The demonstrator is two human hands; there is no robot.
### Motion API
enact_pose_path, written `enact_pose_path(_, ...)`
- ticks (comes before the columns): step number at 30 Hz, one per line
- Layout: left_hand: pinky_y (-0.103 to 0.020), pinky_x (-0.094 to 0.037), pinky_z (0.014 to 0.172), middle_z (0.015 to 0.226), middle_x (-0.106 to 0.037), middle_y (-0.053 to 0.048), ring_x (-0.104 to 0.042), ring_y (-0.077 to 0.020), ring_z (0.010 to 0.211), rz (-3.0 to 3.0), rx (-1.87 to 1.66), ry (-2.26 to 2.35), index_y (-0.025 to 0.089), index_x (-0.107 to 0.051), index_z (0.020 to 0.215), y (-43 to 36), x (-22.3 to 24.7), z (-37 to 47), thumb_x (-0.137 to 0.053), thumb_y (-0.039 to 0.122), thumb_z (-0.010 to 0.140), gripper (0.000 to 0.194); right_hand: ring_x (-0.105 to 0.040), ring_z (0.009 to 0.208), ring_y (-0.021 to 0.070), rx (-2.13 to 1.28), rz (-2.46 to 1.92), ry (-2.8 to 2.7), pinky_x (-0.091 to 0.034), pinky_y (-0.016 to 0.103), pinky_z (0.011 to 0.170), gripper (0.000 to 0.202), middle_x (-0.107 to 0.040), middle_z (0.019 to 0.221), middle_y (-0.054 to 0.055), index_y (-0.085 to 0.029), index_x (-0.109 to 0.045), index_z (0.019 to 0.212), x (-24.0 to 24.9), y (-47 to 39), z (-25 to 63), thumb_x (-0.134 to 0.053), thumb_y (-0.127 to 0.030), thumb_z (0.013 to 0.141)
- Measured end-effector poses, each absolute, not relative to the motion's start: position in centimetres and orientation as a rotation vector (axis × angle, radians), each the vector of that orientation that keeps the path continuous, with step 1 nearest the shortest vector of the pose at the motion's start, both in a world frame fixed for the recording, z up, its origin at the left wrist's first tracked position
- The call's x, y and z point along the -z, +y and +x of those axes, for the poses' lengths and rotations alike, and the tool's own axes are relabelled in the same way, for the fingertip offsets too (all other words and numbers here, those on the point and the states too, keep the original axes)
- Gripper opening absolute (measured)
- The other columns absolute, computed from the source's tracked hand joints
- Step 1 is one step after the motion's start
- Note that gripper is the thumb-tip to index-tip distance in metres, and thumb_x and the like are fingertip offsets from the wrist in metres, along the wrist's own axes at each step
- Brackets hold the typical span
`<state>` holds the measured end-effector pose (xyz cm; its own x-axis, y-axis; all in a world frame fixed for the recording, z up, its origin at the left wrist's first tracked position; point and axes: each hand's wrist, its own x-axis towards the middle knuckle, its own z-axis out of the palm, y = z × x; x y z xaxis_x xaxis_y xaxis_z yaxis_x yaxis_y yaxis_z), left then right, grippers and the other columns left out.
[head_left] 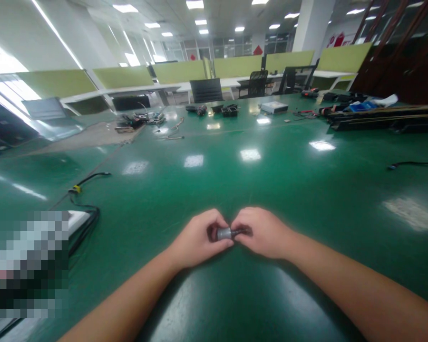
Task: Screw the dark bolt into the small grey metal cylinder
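Observation:
Close to the near edge of the green table [214, 180], my two hands meet fingertip to fingertip. My left hand [201, 237] is closed around a small grey metal cylinder [224, 233], perhaps a small motor; its left end is hidden in the palm. From the cylinder's right end a thin dark shaft-like piece [239, 232] sticks out. The fingers of my right hand [262, 232] pinch that dark piece, whose far end disappears inside the grip. Whether the two pieces are joined or only touching, I cannot tell.
At left lie a blurred-out pale device [80, 218] and a black cable [92, 175]. Tangled parts [142, 118], black components [230, 110] and a flat silver box [274, 107] sit farther back. Long dark strips [385, 118] are stacked at right, near another cable [413, 164].

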<state>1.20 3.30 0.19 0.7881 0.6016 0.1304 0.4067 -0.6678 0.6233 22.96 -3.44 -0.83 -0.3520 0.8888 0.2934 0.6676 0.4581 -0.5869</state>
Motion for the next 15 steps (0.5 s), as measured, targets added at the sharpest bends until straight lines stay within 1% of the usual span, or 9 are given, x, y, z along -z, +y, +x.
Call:
enact_pose_path(6,-0.025,-0.040,0.065,0.082,-0.058,0.000,-0.054,-0.0145,0.072,2.407,-0.436,0.752,0.017,-0.060,0.089,3.27,-0.24,1.26,-0.074,0.033,0.082,0.022,-0.058,0.078,0.0149,-0.519,-1.325,-2.138,-0.039,0.027,0.072,0.005,-0.067,0.082,0.000,-0.020,-0.072,0.088,0.72,-3.42,22.90,-0.072,-0.018,0.083)
enact_pose_path(11,-0.024,-0.037,0.061,0.077,-0.054,0.002,-0.051,-0.0128,0.067,2.436,-0.455,0.754,0.017,-0.060,0.088,3.23,-0.35,1.33,-0.074,0.032,0.081,0.022,-0.059,0.082,0.0163,-0.507,-1.341,-2.157,-0.039,0.029,0.075,0.004,-0.069,0.084,0.001,-0.020,-0.072,0.087,0.57,-3.44,23.02,-0.072,-0.019,0.083)
enact_pose_path(15,-0.023,-0.036,0.060,0.076,-0.053,0.003,-0.050,-0.0124,0.066,2.435,-0.458,0.746,0.018,-0.059,0.087,3.23,-0.35,1.35,-0.074,0.032,0.082,0.021,-0.059,0.079,0.0158,-0.527,-1.333,-2.163,-0.040,0.027,0.072,0.005,-0.069,0.082,0.001,-0.020,-0.074,0.088,0.49,-3.38,23.16,-0.072,-0.019,0.083)
